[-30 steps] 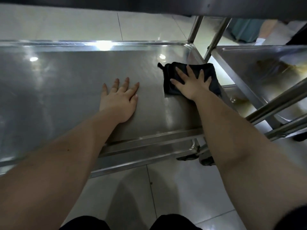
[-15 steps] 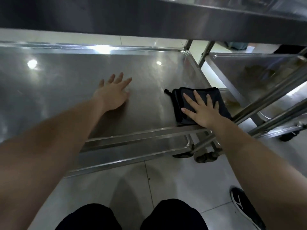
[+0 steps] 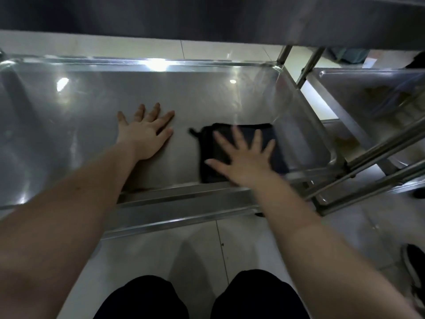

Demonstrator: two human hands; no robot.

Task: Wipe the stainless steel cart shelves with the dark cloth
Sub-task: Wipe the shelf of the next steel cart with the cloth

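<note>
The stainless steel cart shelf (image 3: 80, 125) fills the upper half of the head view, under the dark edge of the shelf above it. A folded dark cloth (image 3: 212, 155) lies flat on the shelf near its front right rim. My right hand (image 3: 243, 155) presses on the cloth with fingers spread and straight. To the left of the cloth my left hand (image 3: 145, 132) rests flat on the bare steel, fingers extended. The cloth's near right part is hidden under my right hand.
A second steel cart (image 3: 368, 95) stands close on the right, its tubes (image 3: 379, 153) crossing beside the shelf's corner. The upper shelf (image 3: 207, 17) overhangs at the top. Light floor tiles (image 3: 195, 245), my dark trouser legs and a black shoe (image 3: 414, 265) lie below.
My right hand has slid the cloth from the far right area toward the front rim and then leftward, closer to my left hand. My left hand has stayed flat on the shelf.
</note>
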